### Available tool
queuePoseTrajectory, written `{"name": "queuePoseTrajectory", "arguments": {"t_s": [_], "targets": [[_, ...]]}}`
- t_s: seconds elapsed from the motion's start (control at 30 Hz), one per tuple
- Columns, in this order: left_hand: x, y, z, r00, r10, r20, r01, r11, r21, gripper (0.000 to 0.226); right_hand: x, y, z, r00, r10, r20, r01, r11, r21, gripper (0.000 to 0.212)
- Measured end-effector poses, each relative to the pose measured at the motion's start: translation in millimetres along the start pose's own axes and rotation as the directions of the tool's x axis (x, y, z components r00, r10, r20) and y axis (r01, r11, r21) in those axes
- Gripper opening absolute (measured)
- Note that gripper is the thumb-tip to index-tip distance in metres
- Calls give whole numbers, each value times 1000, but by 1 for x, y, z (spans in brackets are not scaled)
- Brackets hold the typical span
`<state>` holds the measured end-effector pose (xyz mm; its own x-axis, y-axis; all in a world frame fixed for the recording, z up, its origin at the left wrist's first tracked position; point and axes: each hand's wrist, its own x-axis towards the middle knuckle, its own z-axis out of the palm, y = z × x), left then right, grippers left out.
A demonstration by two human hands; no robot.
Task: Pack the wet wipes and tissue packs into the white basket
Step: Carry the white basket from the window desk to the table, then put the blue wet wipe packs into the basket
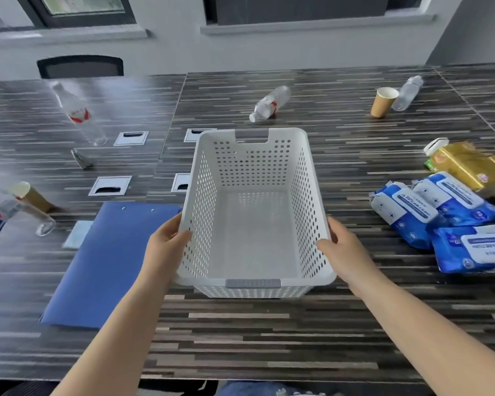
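Observation:
The white perforated basket [306,178] stands in the middle of the striped table with nothing inside. My left hand [166,244] grips its left rim near the front corner, thumb inside the wall. My right hand [345,250] grips the right rim the same way. To the right lie three blue wet wipe packs: one [403,212] nearest the basket, one [455,201] behind it, and one [475,252] at the right edge. A gold tissue pack [466,164] lies beyond them, partly cut off by the frame.
A blue folder [97,267] lies left of the basket. Plastic bottles [269,105] [79,112] [407,92], paper cups [383,101] [30,195] and metal cable ports [110,185] are spread over the table. A black chair [80,65] stands at the far side.

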<state>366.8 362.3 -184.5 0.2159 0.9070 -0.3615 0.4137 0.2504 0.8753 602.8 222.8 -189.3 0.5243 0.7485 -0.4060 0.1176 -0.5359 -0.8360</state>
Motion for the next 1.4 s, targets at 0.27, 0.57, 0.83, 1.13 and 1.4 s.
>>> {"name": "queuePoseTrajectory", "arguments": {"t_s": [0.27,0.57,0.83,1.13,1.4], "targets": [[6,-6,4,993,113,-43,-106,986,130,53,5,10,2,999,32,-13,-31,994,101,50],[-8,13,32,810,580,-82,-420,673,608,50,9,27,-30,992,87,89,-114,918,379,41],[-44,60,134,777,629,14,-523,634,570,41,24,64,-126,995,76,61,-94,905,415,21],[-59,86,278,783,574,239,-614,656,438,41,42,122,-219,981,191,33,-186,881,434,30],[-37,68,347,928,293,229,-359,868,343,43,78,155,-273,996,76,-38,-74,996,59,59]]}}
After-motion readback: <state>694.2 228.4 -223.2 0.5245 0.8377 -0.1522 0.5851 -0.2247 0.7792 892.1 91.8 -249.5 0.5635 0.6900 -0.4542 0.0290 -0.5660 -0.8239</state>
